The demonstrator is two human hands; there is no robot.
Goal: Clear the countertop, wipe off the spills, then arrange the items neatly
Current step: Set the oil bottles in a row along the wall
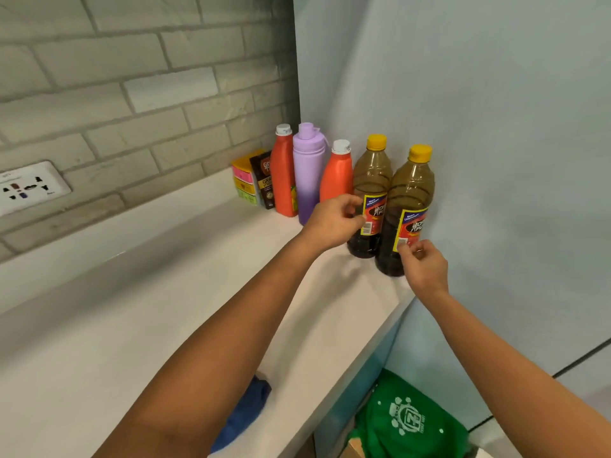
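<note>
The left forearm hides most of the blue cloth (246, 413).

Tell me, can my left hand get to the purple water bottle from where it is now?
Probably yes. The left hand hovers just in front of the purple water bottle, with nothing between them. The orange bottles stand close on both sides, so the fingers would have little room to wrap round it.

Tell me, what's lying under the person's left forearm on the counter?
A crumpled blue cloth lies on the white countertop, near its front edge. The left forearm covers part of it, so its full extent cannot be seen.
</note>
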